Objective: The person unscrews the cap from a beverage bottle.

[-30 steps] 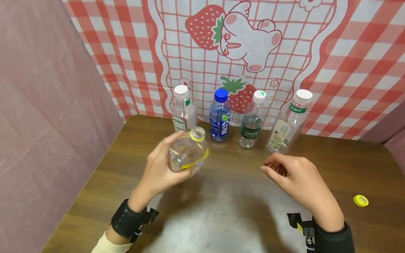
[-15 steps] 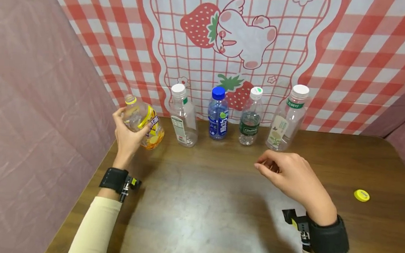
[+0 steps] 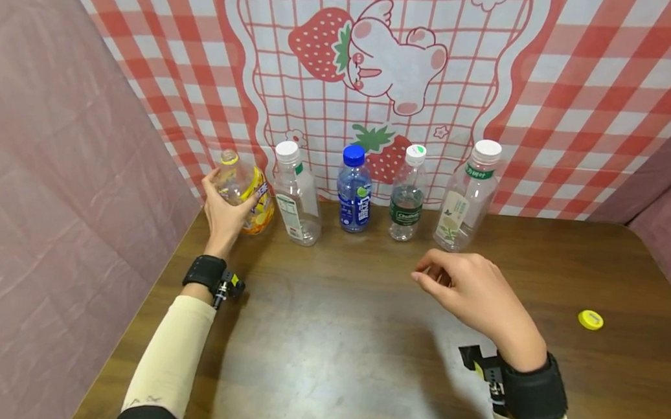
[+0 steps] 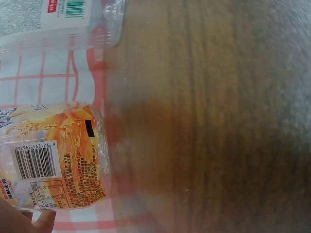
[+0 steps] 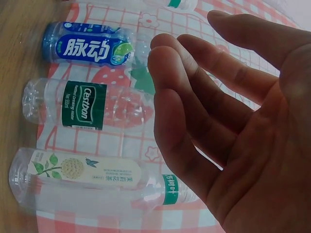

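Note:
At the back left of the table, my left hand (image 3: pixel 225 218) grips an uncapped clear plastic bottle (image 3: pixel 261 207) with a yellow and orange label. The bottle stands nearly upright at the left end of a row. In the left wrist view, its orange label and barcode (image 4: pixel 36 162) show, with a bit of the hand at the lower left. My right hand (image 3: pixel 470 293) hovers over the table, fingers loosely curled, holding nothing. A green-labelled Cestbon water bottle (image 5: pixel 82 104) and a tall tea bottle (image 5: pixel 87 167) stand beyond it. A yellow cap (image 3: pixel 591 319) lies at the right.
Capped bottles stand along the back edge: a white-capped clear one (image 3: pixel 298 197) beside the left hand, then a blue one (image 3: pixel 354 194). A red checked cloth (image 3: pixel 587 123) hangs behind the wooden table (image 3: pixel 313 364). Pink cloth (image 3: pixel 49 215) hangs at the left.
My left hand has carried the uncapped bottle from mid-table to the left end of the row and set it more upright. The right hand keeps nearly the same pose.

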`<state>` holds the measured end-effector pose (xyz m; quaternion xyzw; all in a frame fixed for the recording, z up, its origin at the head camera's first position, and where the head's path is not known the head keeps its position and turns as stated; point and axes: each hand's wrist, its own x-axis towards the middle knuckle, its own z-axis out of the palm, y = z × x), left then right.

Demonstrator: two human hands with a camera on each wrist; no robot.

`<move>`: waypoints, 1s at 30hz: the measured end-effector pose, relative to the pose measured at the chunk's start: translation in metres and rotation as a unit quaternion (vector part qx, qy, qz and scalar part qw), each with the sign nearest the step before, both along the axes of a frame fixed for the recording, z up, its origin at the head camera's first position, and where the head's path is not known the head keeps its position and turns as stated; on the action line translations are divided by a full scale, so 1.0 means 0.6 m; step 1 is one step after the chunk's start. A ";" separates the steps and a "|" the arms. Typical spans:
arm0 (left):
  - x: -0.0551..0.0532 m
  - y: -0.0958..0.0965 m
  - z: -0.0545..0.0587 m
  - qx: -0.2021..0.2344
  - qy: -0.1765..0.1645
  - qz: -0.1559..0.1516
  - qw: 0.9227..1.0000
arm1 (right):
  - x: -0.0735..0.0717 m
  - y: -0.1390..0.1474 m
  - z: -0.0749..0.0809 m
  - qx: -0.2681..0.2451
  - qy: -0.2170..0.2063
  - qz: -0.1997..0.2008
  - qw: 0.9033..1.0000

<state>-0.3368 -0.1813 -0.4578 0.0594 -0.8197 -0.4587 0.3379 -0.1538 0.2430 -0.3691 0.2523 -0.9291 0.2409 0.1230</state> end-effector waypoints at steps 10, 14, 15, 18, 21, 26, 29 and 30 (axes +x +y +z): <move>0.005 -0.004 -0.013 0.000 -0.003 -0.010 1.000 | 0.004 -0.001 0.002 -0.004 0.003 0.001 1.000; 0.005 -0.003 -0.014 -0.003 -0.002 -0.014 1.000 | 0.004 0.000 0.003 -0.005 0.004 0.001 1.000; 0.005 -0.003 -0.014 -0.003 -0.001 -0.016 1.000 | 0.004 0.000 0.004 -0.005 0.005 0.002 1.000; 0.005 -0.002 -0.016 -0.001 0.003 -0.025 1.000 | 0.004 -0.001 0.004 -0.007 0.008 0.004 1.000; 0.008 -0.002 -0.015 0.002 -0.010 -0.033 0.999 | 0.004 -0.002 0.004 -0.007 0.007 0.006 1.000; 0.028 -0.009 -0.009 0.021 -0.016 -0.037 0.999 | 0.004 -0.004 0.006 -0.006 0.004 0.008 1.000; 0.060 -0.004 0.013 0.038 0.059 -0.020 0.997 | 0.005 -0.004 0.008 -0.006 0.006 0.012 1.000; 0.073 0.002 0.025 0.041 0.101 -0.017 0.994 | 0.005 -0.004 0.009 -0.005 0.007 0.013 1.000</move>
